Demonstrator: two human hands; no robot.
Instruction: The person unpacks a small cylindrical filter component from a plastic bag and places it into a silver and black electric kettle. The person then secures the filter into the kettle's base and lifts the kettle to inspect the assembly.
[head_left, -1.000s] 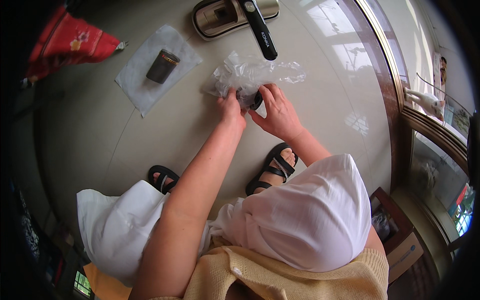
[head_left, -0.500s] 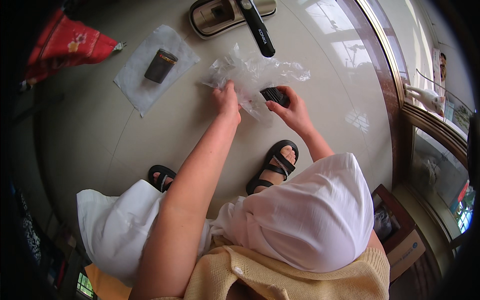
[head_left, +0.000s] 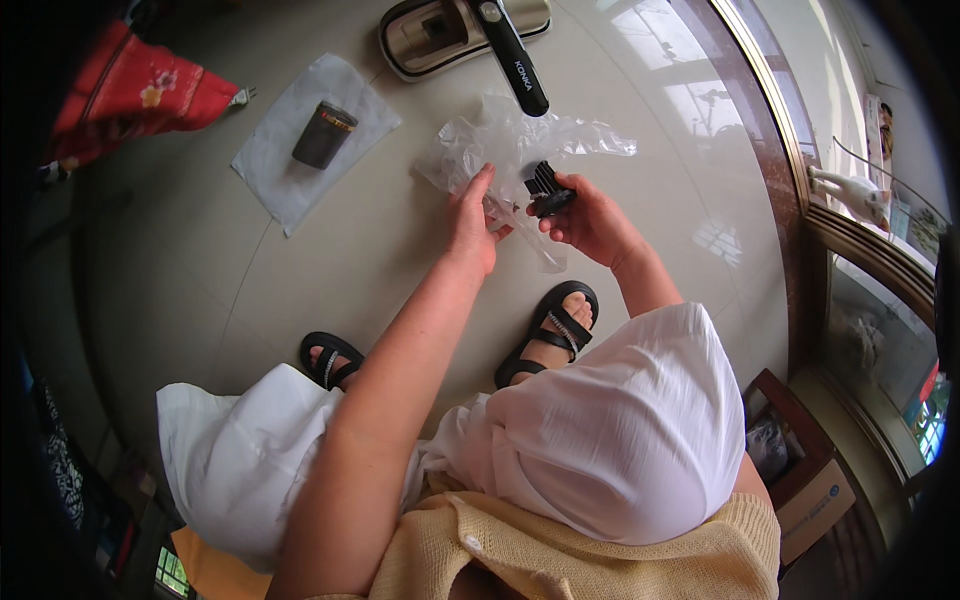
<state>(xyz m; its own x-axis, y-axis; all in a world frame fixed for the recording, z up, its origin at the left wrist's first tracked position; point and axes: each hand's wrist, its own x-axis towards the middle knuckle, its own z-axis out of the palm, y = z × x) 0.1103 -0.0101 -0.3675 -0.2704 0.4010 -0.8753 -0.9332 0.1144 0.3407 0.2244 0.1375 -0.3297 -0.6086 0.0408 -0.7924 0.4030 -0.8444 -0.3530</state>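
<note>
My right hand grips a small black ribbed plastic part between thumb and fingers. The ribs point up and away from me, with a rounder black section below them. My left hand is to the left of it, thumb stretched upward and fingers apart, against a crumpled clear plastic bag. That bag spreads over the tiled floor behind both hands, and a strip of it trails down between them.
A gold and black handheld vacuum cleaner lies beyond the bag. At the left, a dark grey cylinder rests on a white translucent sheet. Red floral cloth with a plug hangs far left. My sandalled feet are below.
The black part has turned in my right hand, so its ribs now stand upward. My left hand has moved slightly right, its thumb now stretched out. The bag has shifted a little right.
</note>
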